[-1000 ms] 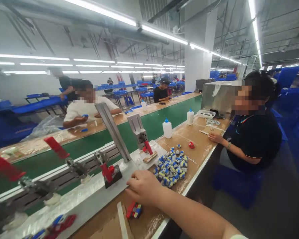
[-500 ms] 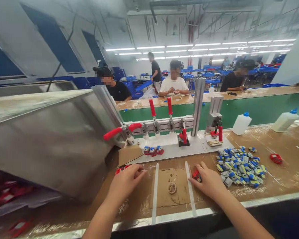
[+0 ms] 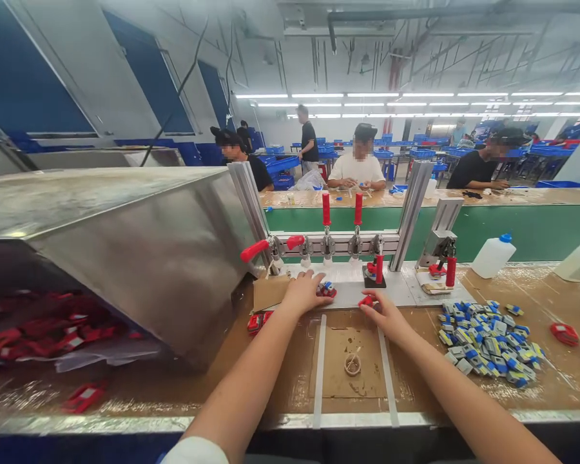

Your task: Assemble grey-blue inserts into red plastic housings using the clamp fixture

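Observation:
My left hand point(image 3: 305, 291) reaches onto the white base plate point(image 3: 348, 293) of a clamp fixture. Its thumb and fingers close around small red plastic pieces with blue-and-grey tops point(image 3: 327, 289), partly hidden by the hand. My right hand point(image 3: 385, 314) is at the plate's front edge, pinching a small red plastic piece point(image 3: 366, 301) between thumb and fingers. Behind my hands stands the row of toggle clamps with red handles point(image 3: 326, 209). One red-handled clamp point(image 3: 379, 267) points down over a red piece on a black block.
Blue, grey and yellow pieces point(image 3: 488, 341) lie heaped at right, near a red piece point(image 3: 564, 334) and a white bottle point(image 3: 493, 256). In front, a small ring-shaped dish point(image 3: 352, 365) sits on cardboard point(image 3: 338, 383). A metal chute point(image 3: 174, 258) with red parts bounds the left.
Both hands have moved forward from beside the cardboard to the base plate. My left hand has reached the pieces there, and my right has carried its red piece forward. The view has turned left.

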Tool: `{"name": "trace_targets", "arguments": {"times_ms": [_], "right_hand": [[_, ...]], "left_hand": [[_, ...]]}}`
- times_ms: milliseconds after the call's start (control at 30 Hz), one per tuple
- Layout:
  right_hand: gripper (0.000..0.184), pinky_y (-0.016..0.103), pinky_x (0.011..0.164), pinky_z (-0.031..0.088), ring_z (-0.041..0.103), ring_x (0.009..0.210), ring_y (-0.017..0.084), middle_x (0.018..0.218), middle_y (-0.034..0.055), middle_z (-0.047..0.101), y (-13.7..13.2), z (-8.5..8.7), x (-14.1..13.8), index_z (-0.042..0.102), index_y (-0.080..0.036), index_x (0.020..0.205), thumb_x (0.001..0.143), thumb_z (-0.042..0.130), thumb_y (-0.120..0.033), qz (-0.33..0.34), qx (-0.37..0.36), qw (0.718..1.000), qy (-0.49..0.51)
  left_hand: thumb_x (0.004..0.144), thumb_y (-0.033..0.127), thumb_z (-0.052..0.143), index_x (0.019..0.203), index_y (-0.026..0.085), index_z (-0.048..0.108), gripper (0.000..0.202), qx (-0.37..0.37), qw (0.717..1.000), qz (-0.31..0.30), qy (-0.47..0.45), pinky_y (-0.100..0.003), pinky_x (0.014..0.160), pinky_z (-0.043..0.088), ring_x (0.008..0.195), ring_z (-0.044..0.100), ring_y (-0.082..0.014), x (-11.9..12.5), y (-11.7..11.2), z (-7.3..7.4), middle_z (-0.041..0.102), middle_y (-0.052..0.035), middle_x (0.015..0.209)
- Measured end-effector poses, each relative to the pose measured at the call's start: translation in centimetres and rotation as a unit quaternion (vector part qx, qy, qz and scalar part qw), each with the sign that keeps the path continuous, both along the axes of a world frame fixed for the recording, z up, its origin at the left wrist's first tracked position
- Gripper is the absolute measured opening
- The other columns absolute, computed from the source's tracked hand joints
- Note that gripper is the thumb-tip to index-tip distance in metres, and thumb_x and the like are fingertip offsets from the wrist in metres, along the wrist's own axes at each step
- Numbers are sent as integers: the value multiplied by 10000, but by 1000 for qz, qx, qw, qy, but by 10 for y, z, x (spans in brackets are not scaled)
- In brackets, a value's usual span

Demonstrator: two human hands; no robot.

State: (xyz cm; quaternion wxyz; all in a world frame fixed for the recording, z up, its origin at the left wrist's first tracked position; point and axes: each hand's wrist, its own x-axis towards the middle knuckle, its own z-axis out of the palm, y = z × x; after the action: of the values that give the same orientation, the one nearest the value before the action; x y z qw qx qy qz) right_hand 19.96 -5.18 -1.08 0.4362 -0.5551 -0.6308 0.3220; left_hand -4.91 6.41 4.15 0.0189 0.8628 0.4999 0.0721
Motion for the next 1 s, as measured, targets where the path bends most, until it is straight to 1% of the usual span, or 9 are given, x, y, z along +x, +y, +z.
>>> {"name": "trace_targets", "arguments": {"times_ms": [100, 167, 267, 400, 467, 667, 767, 833, 1000], "right_hand": [[406, 266, 506, 491, 607, 606, 135, 1024, 67, 677, 35, -1, -25, 590, -189, 1193, 921, 581, -490, -1, -58, 995, 84], [361, 260, 493, 484, 611, 602, 142, 968, 65, 689, 51, 4, -37, 595, -174, 1160, 925, 583, -448, -6, -86, 993, 86], [350, 290, 670, 552, 693, 849, 199, 1043, 91, 712, 60, 21, -44, 586, -169, 1222, 945, 596, -383, -13, -60, 994, -87], [497, 371, 812, 547, 703, 1056, 304, 1245, 178, 653, 62, 45, -45, 481, -178, 1423, 967, 603, -334, 11, -34, 889, -456], [460, 389, 792, 542, 718, 1013, 333, 1245, 198, 642, 68, 55, -46, 535, -180, 1380, 940, 634, -273, 43, -47, 859, -508], [355, 363, 799, 521, 707, 1043, 334, 1196, 171, 666, 100, 76, -57, 693, -179, 1165, 820, 705, -94, 152, -67, 821, -546], [579, 335, 780, 510, 692, 1071, 324, 1245, 137, 661, 109, 76, -60, 607, -244, 1351, 803, 794, -253, 179, -61, 819, -542], [723, 310, 771, 494, 688, 1070, 299, 1277, 93, 652, 111, 71, -61, 533, -310, 1434, 782, 826, -420, 187, -46, 838, -510], [534, 280, 748, 450, 683, 1030, 251, 1229, 55, 648, 111, 49, -71, 617, -300, 1305, 865, 708, -590, 128, -17, 891, -435]], "left_hand": [[716, 669, 761, 1258, 259, 651, 689, -32, 999, -18, 23, -412, 923, 474, 1142, 605, -377, -8, 15, 3, 662, -144, 1189], [716, 674, 758, 1145, 254, 693, 604, -47, 998, -38, 24, -384, 908, 469, 1095, 622, -352, -16, 23, 4, 679, -125, 1118], [733, 673, 746, 1039, 260, 699, 516, -46, 995, -81, 31, -350, 895, 459, 1080, 620, -319, -29, 33, 3, 682, -93, 1066], [776, 711, 688, 1104, 270, 663, 550, -35, 988, -134, 69, -339, 835, 467, 1051, 629, -303, -41, 43, 0, 681, -81, 1084], [778, 746, 662, 1170, 273, 639, 615, -21, 986, -150, 73, -341, 825, 467, 1063, 631, -308, -45, 46, -2, 676, -88, 1126], [779, 764, 648, 1210, 275, 620, 652, -17, 982, -166, 87, -338, 757, 457, 958, 668, -301, -52, 52, 1, 672, -84, 1093], [775, 768, 649, 1194, 299, 632, 629, -42, 982, -168, 76, -327, 757, 452, 939, 670, -288, -55, 53, 4, 669, -69, 1083], [764, 764, 665, 1210, 312, 624, 636, -56, 982, -169, 61, -317, 759, 451, 961, 667, -287, -56, 52, 5, 667, -61, 1095], [757, 698, 725, 1192, 294, 632, 601, -54, 984, -152, 70, -308, 757, 463, 979, 674, -291, -50, 49, 8, 669, -66, 1109]]}}
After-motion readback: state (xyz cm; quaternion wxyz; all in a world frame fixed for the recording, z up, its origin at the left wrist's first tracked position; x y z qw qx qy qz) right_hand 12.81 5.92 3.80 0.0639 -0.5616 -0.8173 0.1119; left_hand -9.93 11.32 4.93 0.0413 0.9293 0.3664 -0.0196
